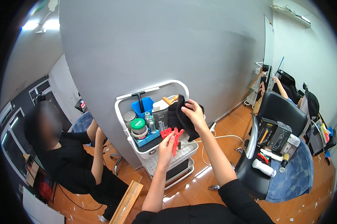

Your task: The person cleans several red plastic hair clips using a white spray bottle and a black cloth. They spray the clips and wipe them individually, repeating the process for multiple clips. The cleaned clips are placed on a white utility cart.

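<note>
My left hand (167,148) holds several red plastic hair clips (174,137) in front of the top tray of a white rolling cart (185,86). To its right, my right hand (195,114) grips a piece of black cloth (186,123), lifted at the tray's right side. In the tray stand a blue container (147,105) with a black-handled tool, a black squeeze tube (160,119), small metal bottles (151,124), a green-lidded jar (138,124) and a lidded metal jar (129,117). A wooden handle (171,100) shows behind the cloth.
At right, a black salon chair (280,109) holds boxed clippers (280,137), a white bottle (263,168), a brush (284,162) and blue patterned cloth (291,179). A person in black (73,156) stands at left. A white cable (227,136) runs by the cart; a wooden ledge (127,201) is near me.
</note>
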{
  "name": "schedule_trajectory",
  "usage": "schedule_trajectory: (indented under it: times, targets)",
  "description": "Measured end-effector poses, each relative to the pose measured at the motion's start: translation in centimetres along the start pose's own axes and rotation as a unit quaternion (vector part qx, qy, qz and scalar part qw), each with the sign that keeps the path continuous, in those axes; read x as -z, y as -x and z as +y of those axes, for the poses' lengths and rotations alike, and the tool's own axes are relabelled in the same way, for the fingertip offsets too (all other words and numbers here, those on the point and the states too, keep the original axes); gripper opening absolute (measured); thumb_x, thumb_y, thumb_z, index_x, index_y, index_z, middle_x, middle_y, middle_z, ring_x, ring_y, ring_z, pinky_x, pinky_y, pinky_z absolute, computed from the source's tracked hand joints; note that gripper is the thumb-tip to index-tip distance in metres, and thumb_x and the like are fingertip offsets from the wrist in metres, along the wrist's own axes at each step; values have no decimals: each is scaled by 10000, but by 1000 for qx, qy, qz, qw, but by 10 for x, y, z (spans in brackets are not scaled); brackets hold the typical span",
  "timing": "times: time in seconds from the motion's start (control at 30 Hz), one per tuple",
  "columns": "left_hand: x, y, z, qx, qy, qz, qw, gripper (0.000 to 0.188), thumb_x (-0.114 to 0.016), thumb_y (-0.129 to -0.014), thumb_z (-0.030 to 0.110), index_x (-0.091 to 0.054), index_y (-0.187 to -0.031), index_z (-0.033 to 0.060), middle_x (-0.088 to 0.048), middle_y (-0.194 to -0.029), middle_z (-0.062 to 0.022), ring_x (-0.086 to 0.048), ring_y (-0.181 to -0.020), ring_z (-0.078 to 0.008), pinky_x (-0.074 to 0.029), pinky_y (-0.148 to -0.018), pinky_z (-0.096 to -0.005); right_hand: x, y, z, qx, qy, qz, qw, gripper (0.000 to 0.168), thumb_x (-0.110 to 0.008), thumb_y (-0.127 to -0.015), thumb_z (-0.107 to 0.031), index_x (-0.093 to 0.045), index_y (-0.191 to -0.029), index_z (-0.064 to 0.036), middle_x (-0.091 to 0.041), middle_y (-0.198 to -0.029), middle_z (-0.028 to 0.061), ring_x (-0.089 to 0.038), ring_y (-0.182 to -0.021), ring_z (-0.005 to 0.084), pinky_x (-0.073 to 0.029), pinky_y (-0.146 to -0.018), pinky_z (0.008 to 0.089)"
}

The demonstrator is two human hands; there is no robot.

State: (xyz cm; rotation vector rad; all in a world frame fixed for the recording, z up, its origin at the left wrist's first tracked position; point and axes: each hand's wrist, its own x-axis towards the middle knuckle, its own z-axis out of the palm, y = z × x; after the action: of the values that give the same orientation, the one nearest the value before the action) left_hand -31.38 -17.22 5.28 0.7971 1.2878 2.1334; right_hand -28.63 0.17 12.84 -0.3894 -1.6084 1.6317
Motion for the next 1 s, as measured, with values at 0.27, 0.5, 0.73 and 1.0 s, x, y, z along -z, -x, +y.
schedule_trajectory:
  times: [0.27, 0.5, 0.73, 1.0]
  targets:
    - [28, 3, 12, -80, -28, 72, 994, 265, -542, -966, 211, -606, -1119, 5, -606, -895, -31, -575, -743, -79, -456, -645, -195, -30, 65, -20, 167, 173, -259, 935, 341, -717, -819, -229, -666, -1059, 8, -604, -939, 55, -564, -728, 69, -462, -623, 227]
    - [26, 6, 31, -267, -179, 124, 939, 213, -660, -843, 6, -619, -1045, -46, -550, -970, -68, -597, -909, -126, -547, -789, -262, -54, 72, -22, 85, 78, -204, 972, 329, -740, -790, -172, -660, -1024, 44, -628, -853, 82, -602, -636, 85, -490, -603, 215]
    - [35, 1, 38, -246, -157, 122, 949, 240, -663, -840, 1, -597, -1065, -49, -522, -1007, -55, -573, -936, -115, -551, -814, -259, -67, 68, -24, 178, 138, -226, 948, 316, -747, -776, -120, -650, -1031, 40, -618, -816, 51, -602, -675, 94, -491, -623, 228]
    - [48, -3, 26, -177, -86, 59, 979, 217, -671, -857, 49, -586, -1048, -9, -545, -1003, -31, -568, -979, -121, -521, -794, -265, -70, 57, -18, 322, 206, -219, 898, 259, -729, -741, -104, -656, -959, 17, -554, -753, 61, -510, -641, 137, -434, -597, 264]
